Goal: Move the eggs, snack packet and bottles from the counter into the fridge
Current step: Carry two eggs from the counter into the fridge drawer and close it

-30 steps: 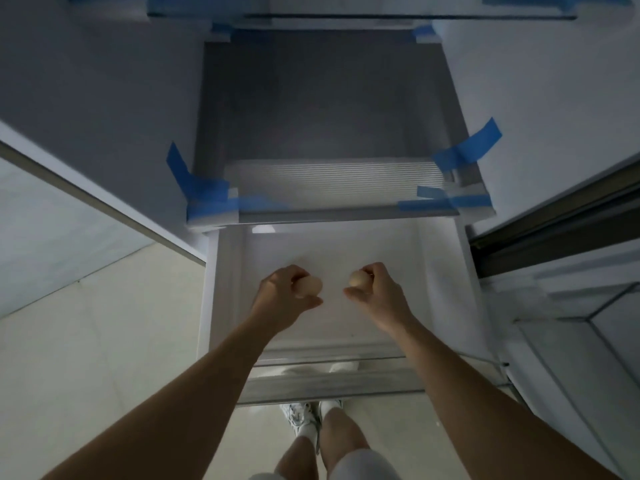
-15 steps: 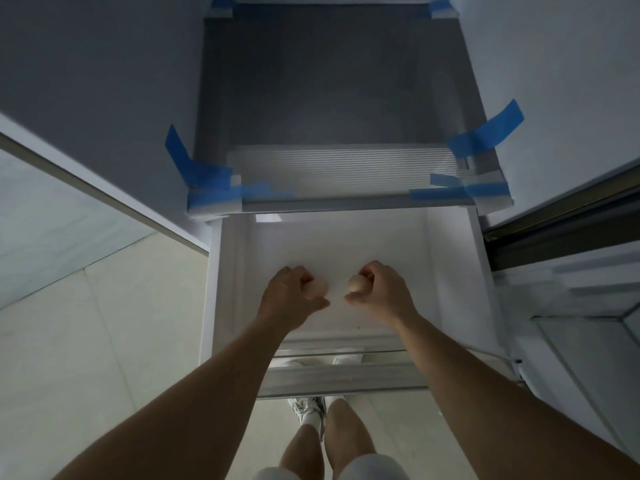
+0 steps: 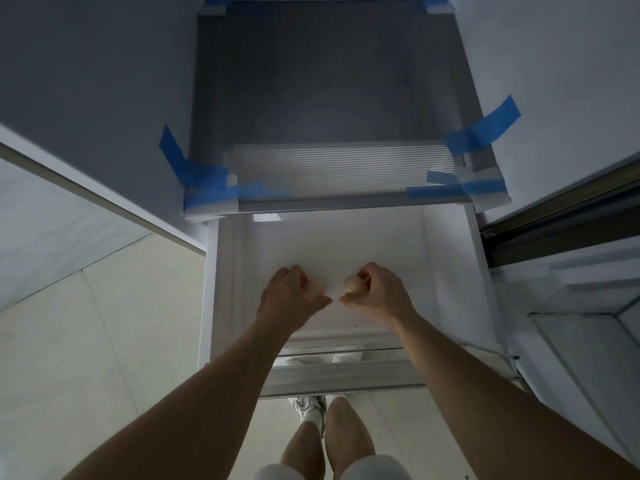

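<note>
I look down into the open fridge, where a white drawer (image 3: 446,278) is pulled out at the bottom. My left hand (image 3: 289,299) holds a pale egg (image 3: 318,287) low inside the drawer, near its floor. My right hand (image 3: 377,295) holds a second pale egg (image 3: 351,285) right beside it. The two eggs are a small gap apart and the thumbs nearly touch. Whether the eggs rest on the drawer floor I cannot tell. No snack packet or bottles are in view.
Above the drawer sits a ribbed glass shelf (image 3: 339,168) fixed with blue tape (image 3: 194,174) at both front corners. The drawer's clear front wall (image 3: 346,375) is near my legs. An open fridge door (image 3: 571,341) stands at the right, pale floor tiles (image 3: 86,341) at the left.
Both hands have sunk a little deeper into the drawer and drawn closer together, each still holding its egg. The view has tilted slightly down.
</note>
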`<action>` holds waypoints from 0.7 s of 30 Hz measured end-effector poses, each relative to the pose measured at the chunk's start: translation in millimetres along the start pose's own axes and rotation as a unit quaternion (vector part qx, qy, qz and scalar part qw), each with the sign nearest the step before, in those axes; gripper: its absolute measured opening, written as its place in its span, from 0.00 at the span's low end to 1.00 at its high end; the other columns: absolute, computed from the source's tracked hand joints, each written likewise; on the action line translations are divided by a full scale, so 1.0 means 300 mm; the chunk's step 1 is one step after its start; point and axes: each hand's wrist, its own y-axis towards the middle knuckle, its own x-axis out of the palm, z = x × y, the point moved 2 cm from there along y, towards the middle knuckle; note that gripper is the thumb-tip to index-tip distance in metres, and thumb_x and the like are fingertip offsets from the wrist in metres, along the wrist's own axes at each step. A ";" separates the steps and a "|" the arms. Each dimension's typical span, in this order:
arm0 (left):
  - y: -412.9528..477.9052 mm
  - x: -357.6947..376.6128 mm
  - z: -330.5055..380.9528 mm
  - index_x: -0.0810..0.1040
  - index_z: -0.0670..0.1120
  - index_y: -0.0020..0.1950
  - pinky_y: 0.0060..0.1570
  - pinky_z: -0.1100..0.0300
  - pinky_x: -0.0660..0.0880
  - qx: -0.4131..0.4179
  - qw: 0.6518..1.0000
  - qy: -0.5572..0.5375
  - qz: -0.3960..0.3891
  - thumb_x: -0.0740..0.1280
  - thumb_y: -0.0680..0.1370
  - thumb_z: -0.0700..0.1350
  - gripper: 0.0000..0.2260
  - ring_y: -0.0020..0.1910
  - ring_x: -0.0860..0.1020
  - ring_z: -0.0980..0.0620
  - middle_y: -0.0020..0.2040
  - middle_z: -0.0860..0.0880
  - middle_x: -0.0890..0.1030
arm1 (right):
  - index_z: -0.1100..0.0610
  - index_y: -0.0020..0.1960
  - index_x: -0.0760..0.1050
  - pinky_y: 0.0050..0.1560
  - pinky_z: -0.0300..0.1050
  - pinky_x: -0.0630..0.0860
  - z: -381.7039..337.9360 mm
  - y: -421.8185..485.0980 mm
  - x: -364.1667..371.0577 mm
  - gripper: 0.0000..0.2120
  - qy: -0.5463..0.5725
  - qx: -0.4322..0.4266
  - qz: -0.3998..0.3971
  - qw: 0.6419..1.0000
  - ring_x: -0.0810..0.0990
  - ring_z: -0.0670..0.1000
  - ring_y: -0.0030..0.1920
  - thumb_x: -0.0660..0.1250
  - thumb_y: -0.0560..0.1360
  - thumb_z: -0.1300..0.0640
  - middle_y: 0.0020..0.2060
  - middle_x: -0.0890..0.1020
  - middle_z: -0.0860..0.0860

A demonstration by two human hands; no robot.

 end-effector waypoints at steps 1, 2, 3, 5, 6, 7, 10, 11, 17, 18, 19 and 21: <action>-0.002 -0.001 0.001 0.74 0.46 0.54 0.47 0.59 0.68 0.000 1.000 0.002 -0.001 0.77 0.68 0.59 0.24 0.49 0.72 0.50 0.51 0.50 0.74 | 0.51 0.52 0.72 0.50 0.49 0.77 -0.001 -0.002 -0.001 0.24 0.000 -0.001 0.002 1.000 0.77 0.52 0.49 0.79 0.64 0.45 0.50 0.78 0.50; -0.003 -0.002 0.002 0.74 0.46 0.54 0.47 0.58 0.68 0.001 1.000 0.005 -0.003 0.77 0.68 0.59 0.25 0.49 0.72 0.50 0.51 0.50 0.74 | 0.51 0.53 0.72 0.50 0.49 0.77 -0.002 -0.003 -0.002 0.25 -0.001 -0.003 0.002 1.000 0.77 0.51 0.49 0.80 0.65 0.45 0.50 0.78 0.50; -0.005 -0.004 0.002 0.74 0.46 0.55 0.47 0.58 0.69 0.000 1.000 0.008 -0.006 0.77 0.68 0.60 0.25 0.49 0.72 0.50 0.51 0.50 0.74 | 0.52 0.53 0.72 0.49 0.48 0.77 -0.002 -0.004 -0.003 0.25 -0.001 -0.004 0.001 1.000 0.77 0.51 0.49 0.80 0.65 0.45 0.50 0.77 0.50; -0.007 -0.008 0.000 0.74 0.47 0.55 0.47 0.58 0.70 -0.001 1.000 0.014 -0.012 0.76 0.68 0.60 0.25 0.49 0.73 0.50 0.51 0.50 0.74 | 0.52 0.54 0.72 0.47 0.45 0.75 0.001 -0.003 0.000 0.25 -0.002 -0.009 -0.003 1.000 0.77 0.51 0.48 0.80 0.65 0.45 0.50 0.77 0.50; -0.010 -0.010 0.002 0.73 0.48 0.55 0.46 0.58 0.70 -0.002 1.000 0.017 -0.016 0.76 0.68 0.61 0.25 0.49 0.74 0.50 0.51 0.50 0.74 | 0.52 0.54 0.72 0.47 0.45 0.75 0.001 -0.003 0.001 0.25 -0.004 -0.011 -0.007 1.000 0.77 0.51 0.48 0.80 0.65 0.45 0.50 0.77 0.50; -0.013 -0.013 0.005 0.73 0.48 0.55 0.46 0.58 0.71 -0.002 1.000 0.023 -0.021 0.76 0.68 0.61 0.25 0.49 0.74 0.49 0.51 0.50 0.74 | 0.52 0.54 0.72 0.47 0.45 0.76 0.003 -0.003 0.003 0.26 -0.005 -0.012 -0.009 1.000 0.77 0.50 0.48 0.80 0.65 0.44 0.50 0.77 0.50; -0.016 -0.022 0.014 0.73 0.48 0.57 0.47 0.56 0.73 0.001 0.998 0.048 -0.032 0.75 0.68 0.63 0.26 0.50 0.75 0.49 0.52 0.50 0.74 | 0.51 0.55 0.72 0.49 0.47 0.78 0.000 -0.006 -0.001 0.27 -0.008 -0.006 -0.018 1.000 0.77 0.50 0.49 0.80 0.63 0.42 0.51 0.77 0.50; -0.016 -0.026 0.011 0.73 0.48 0.58 0.49 0.55 0.75 0.002 0.998 0.051 -0.038 0.75 0.68 0.63 0.27 0.52 0.76 0.48 0.53 0.50 0.74 | 0.51 0.56 0.72 0.50 0.47 0.78 -0.006 -0.007 -0.007 0.29 -0.009 -0.005 -0.023 1.000 0.78 0.50 0.49 0.80 0.62 0.42 0.52 0.77 0.50; -0.057 -0.080 0.004 0.71 0.50 0.65 0.56 0.52 0.77 0.034 0.998 0.045 -0.035 0.74 0.67 0.67 0.34 0.56 0.77 0.48 0.61 0.48 0.74 | 0.53 0.68 0.69 0.53 0.41 0.72 -0.025 -0.052 -0.100 0.36 -0.001 -0.033 -0.032 0.999 0.75 0.51 0.57 0.78 0.67 0.40 0.59 0.72 0.52; -0.074 -0.096 0.007 0.71 0.50 0.66 0.56 0.51 0.77 0.051 0.997 0.047 -0.023 0.73 0.67 0.67 0.34 0.56 0.78 0.48 0.62 0.48 0.74 | 0.52 0.69 0.68 0.56 0.43 0.73 -0.026 -0.066 -0.121 0.37 -0.014 -0.047 -0.026 0.998 0.74 0.52 0.59 0.77 0.67 0.38 0.60 0.72 0.53; -0.094 -0.111 0.008 0.71 0.50 0.66 0.56 0.49 0.78 0.071 0.996 0.046 -0.011 0.72 0.69 0.67 0.33 0.55 0.78 0.48 0.62 0.48 0.74 | 0.52 0.70 0.68 0.58 0.45 0.73 -0.029 -0.083 -0.141 0.38 -0.032 -0.063 -0.017 0.997 0.74 0.53 0.61 0.75 0.68 0.36 0.62 0.72 0.53; -0.144 -0.140 0.012 0.71 0.50 0.65 0.54 0.46 0.79 0.117 0.992 0.042 0.011 0.70 0.71 0.66 0.30 0.53 0.79 0.48 0.63 0.47 0.74 | 0.52 0.71 0.67 0.60 0.49 0.75 -0.037 -0.125 -0.176 0.37 -0.073 -0.097 0.006 0.993 0.74 0.54 0.62 0.72 0.70 0.35 0.63 0.73 0.54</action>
